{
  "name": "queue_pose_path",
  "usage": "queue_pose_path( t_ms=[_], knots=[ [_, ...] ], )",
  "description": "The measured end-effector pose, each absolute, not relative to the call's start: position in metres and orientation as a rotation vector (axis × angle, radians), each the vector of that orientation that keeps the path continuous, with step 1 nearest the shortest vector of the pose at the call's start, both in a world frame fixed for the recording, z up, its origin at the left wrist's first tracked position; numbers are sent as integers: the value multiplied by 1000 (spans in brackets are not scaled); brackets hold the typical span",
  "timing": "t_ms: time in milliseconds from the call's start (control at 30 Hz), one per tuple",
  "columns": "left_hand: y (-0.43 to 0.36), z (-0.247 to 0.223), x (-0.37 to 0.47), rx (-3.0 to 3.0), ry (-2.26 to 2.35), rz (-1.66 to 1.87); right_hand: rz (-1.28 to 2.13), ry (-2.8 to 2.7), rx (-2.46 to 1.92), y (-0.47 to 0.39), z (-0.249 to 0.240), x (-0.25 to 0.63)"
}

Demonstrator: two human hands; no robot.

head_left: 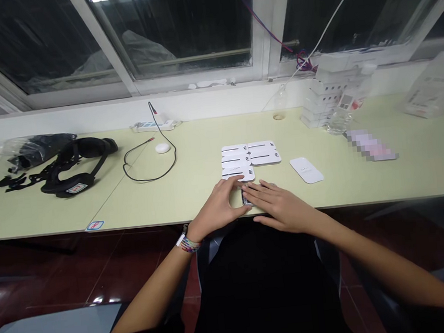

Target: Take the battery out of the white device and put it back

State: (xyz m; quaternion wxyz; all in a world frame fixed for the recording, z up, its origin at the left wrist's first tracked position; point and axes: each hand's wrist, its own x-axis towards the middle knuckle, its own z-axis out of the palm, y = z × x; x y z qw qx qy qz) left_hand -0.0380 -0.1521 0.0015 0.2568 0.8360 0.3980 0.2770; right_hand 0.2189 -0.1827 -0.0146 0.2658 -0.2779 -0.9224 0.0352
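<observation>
Near the table's front edge, my left hand curves around the left side of a small dark-edged flat item, thumb and fingers apart. Over the same item lies my right hand, its fingers stretched across the top and hiding most of it. Just beyond my hands are several white cards with black marks, arranged in two columns; one is the card at the right. A separate white rounded card lies flat to the right of my right hand.
Black goggles and a plastic bag lie at the left. A black cable loops beside a white round object. White boxes, a bottle and a blurred phone-like item are at the right.
</observation>
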Motion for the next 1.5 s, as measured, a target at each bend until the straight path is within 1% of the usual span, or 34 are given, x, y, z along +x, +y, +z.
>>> queue_pose_path(
  t_ms=[67, 167, 233, 333, 433, 533, 667, 733, 833, 933, 1033, 1167, 1367, 1500],
  knots=[
    [-152, 2, -38, 2277, 1071, 740, 74, -2498, -782, -187, -15, 225],
    [-152, 2, -38, 2281, 1067, 741, -30, -2350, -878, -179, -11, 250],
    [-152, 2, -39, 2273, 1069, 735, -137, -2145, -1083, -168, -9, 274],
    [-152, 2, -39, 2272, 1065, 726, -265, -1815, -1532, -154, -12, 309],
    [-152, 2, -39, 2272, 1063, 732, -176, -1688, -1826, -146, -17, 330],
    [-152, 3, -39, 2265, 1067, 716, 36, -1677, -1912, -142, -19, 338],
    [-152, 4, -39, 2267, 1073, 714, 364, -1605, -1725, -142, -9, 335],
    [-153, 4, -39, 2267, 1067, 716, 423, -1558, -1553, -149, -2, 324],
    [-153, 4, -39, 2273, 1061, 711, 355, -1591, -1257, -165, 6, 293],
    [-152, 3, -39, 2284, 1062, 718, 270, -1860, -981, -176, 5, 254],
    [-152, 0, -40, 2283, 1062, 733, 213, -2124, -808, -176, -2, 228],
    [-153, 1, -40, 2271, 1062, 724, 222, -2250, -732, -173, -6, 223],
    [-154, 6, -39, 2284, 1054, 715, 366, -2297, -758, -174, -4, 236],
    [-153, 3, -40, 2288, 1057, 716, 332, -2333, -710, -170, -6, 234]
  ],
)
